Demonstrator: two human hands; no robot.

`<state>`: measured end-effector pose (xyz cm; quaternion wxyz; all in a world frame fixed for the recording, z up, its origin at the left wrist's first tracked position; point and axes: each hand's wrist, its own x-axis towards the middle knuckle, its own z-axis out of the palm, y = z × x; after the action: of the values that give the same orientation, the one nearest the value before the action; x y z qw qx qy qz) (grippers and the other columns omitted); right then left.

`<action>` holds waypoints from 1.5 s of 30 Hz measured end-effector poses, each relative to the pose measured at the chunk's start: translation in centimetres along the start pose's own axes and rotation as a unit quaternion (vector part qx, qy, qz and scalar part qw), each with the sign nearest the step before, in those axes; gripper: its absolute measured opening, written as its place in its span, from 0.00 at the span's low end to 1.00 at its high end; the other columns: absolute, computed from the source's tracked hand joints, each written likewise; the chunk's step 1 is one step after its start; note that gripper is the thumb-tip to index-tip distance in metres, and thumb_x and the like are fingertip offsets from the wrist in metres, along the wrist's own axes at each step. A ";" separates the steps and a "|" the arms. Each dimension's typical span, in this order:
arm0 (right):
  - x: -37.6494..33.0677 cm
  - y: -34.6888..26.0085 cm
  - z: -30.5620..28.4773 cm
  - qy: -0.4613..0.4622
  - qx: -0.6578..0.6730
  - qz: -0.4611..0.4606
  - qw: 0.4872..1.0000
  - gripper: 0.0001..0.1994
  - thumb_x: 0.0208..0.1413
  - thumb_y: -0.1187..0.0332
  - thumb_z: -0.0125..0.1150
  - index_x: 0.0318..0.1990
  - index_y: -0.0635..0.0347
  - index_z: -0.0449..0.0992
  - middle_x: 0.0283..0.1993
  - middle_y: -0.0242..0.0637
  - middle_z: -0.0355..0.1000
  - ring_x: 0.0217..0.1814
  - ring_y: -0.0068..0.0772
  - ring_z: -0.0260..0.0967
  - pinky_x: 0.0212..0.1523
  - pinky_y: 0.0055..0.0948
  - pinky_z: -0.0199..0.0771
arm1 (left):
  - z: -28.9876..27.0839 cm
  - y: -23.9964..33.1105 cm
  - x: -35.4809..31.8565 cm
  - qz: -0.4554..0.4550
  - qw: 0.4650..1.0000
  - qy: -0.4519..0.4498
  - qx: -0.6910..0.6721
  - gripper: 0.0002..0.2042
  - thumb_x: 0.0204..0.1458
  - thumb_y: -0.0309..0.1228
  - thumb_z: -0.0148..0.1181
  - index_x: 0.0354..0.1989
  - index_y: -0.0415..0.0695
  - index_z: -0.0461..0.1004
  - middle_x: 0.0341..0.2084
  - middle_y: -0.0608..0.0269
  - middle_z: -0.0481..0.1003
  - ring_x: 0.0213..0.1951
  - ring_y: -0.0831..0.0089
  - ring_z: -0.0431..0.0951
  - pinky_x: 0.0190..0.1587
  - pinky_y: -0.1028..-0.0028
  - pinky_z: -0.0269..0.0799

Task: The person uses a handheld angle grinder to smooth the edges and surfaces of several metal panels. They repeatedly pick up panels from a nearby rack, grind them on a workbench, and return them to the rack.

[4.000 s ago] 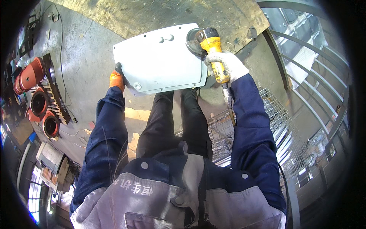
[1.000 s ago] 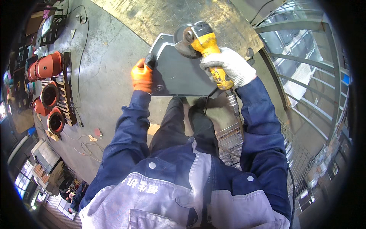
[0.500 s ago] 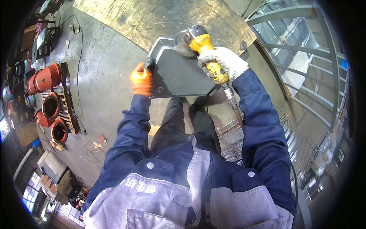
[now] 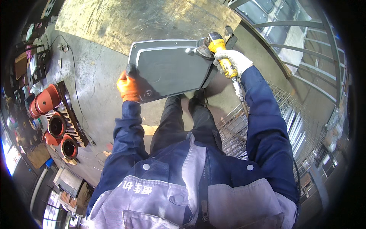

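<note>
Grey panel (image 4: pixel 173 70), yellow grinder (image 4: pixel 217 44) — at right edge

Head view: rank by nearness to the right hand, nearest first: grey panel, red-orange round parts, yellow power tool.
1. Yellow power tool: gripped in the right hand.
2. Grey panel: left of that hand.
3. Red-orange round parts: far left.

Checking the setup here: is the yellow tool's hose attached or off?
Attached: the hose meets the metal fitting at the lower end of the yellow tool.
</note>
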<state>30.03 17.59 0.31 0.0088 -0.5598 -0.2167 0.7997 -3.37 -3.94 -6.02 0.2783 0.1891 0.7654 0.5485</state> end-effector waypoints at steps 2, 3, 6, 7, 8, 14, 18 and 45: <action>0.3 0.4 -1.1 0.014 0.027 -0.001 1.000 0.16 0.45 0.66 0.66 0.39 0.65 0.72 0.25 0.38 0.71 0.19 0.29 0.68 0.20 0.26 0.72 | 0.0 0.4 -0.2 0.014 1.000 -0.021 0.007 0.21 0.51 0.49 0.61 0.27 0.39 0.77 0.20 0.74 0.72 0.25 0.82 0.65 0.29 0.77 0.63; 0.3 0.5 -1.7 0.015 0.029 -0.004 0.999 0.16 0.45 0.66 0.66 0.38 0.65 0.71 0.25 0.38 0.71 0.19 0.29 0.68 0.19 0.26 0.72 | 0.0 0.5 -0.2 0.003 1.000 -0.021 0.015 0.21 0.51 0.50 0.61 0.27 0.39 0.77 0.20 0.74 0.72 0.25 0.83 0.65 0.29 0.78 0.63; 0.6 0.8 -3.4 0.040 0.040 0.004 0.998 0.15 0.44 0.67 0.66 0.36 0.65 0.71 0.24 0.38 0.71 0.18 0.29 0.68 0.18 0.25 0.71 | -0.1 0.1 0.0 0.018 1.000 -0.011 0.017 0.21 0.52 0.50 0.61 0.27 0.40 0.77 0.21 0.75 0.72 0.26 0.84 0.65 0.29 0.80 0.62; 0.8 1.1 -3.9 0.042 0.037 0.003 0.998 0.15 0.45 0.66 0.65 0.37 0.64 0.71 0.25 0.38 0.71 0.19 0.29 0.68 0.19 0.26 0.72 | -0.1 -0.4 0.2 0.003 1.000 -0.012 0.013 0.20 0.52 0.49 0.61 0.27 0.40 0.77 0.21 0.75 0.71 0.26 0.84 0.65 0.29 0.80 0.61; 0.9 1.4 -4.3 0.043 0.033 0.001 0.999 0.14 0.45 0.65 0.65 0.37 0.63 0.71 0.26 0.38 0.71 0.20 0.29 0.69 0.20 0.26 0.72 | -0.2 -0.8 0.5 -0.006 1.000 -0.015 0.007 0.20 0.52 0.49 0.61 0.27 0.40 0.77 0.21 0.75 0.71 0.26 0.84 0.65 0.29 0.80 0.61; -2.3 4.5 -6.7 0.082 0.091 -0.025 0.992 0.14 0.45 0.65 0.64 0.36 0.64 0.70 0.24 0.36 0.70 0.19 0.27 0.68 0.19 0.24 0.70 | 0.0 -1.0 4.7 -0.002 0.986 -0.072 0.149 0.10 0.55 0.31 0.51 0.31 0.39 0.77 0.21 0.71 0.73 0.27 0.81 0.68 0.29 0.77 0.64; -6.0 7.6 -8.0 0.118 0.073 -0.005 0.990 0.15 0.44 0.63 0.65 0.37 0.61 0.72 0.26 0.35 0.71 0.20 0.27 0.69 0.20 0.25 0.71 | 4.7 2.5 12.1 0.089 0.883 -0.247 0.390 0.13 0.52 0.38 0.53 0.34 0.39 0.76 0.25 0.49 0.77 0.30 0.52 0.76 0.37 0.63 0.70; -13.1 16.4 -4.8 0.099 0.156 -0.045 0.982 0.13 0.46 0.65 0.62 0.36 0.64 0.71 0.46 0.48 0.70 0.34 0.32 0.74 0.33 0.28 0.80 | 3.9 -13.8 -13.7 -0.438 0.882 -0.168 0.056 0.17 0.53 0.43 0.56 0.40 0.40 0.73 0.30 0.60 0.74 0.34 0.67 0.70 0.37 0.69 0.66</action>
<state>43.01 1.01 4.76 0.1529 -0.6174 -0.1125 0.7634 9.92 -13.67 -16.99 0.6031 -0.0607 0.7418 0.2871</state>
